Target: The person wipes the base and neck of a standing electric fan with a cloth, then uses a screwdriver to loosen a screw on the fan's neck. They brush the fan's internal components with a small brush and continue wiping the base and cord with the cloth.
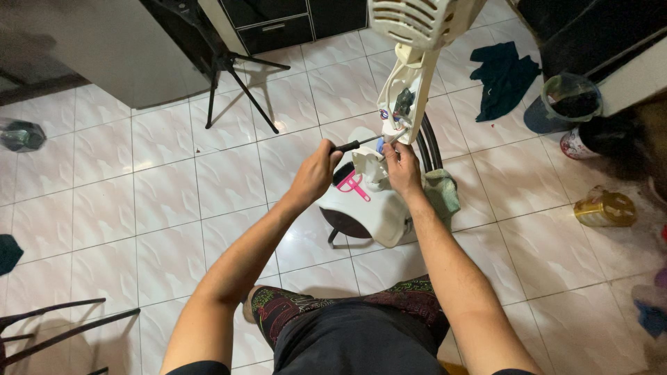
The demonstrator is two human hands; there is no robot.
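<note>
A white stand fan (410,76) rises in front of me, its neck housing opened so wires and small parts show inside. My left hand (316,172) grips a black-handled screwdriver (356,145) whose tip points right into the opened neck. My right hand (401,168) holds the white lower part of the neck just below that opening. The fan's round white base (375,215) rests on the tiled floor below my hands. A pink tool (354,185) lies on the base.
A black tripod (229,66) stands at the back left. A dark cloth (501,78), a bucket (566,101) and a gold tin (606,208) lie to the right. A greenish rag (445,191) sits beside the base. Black chair legs (55,330) show at lower left.
</note>
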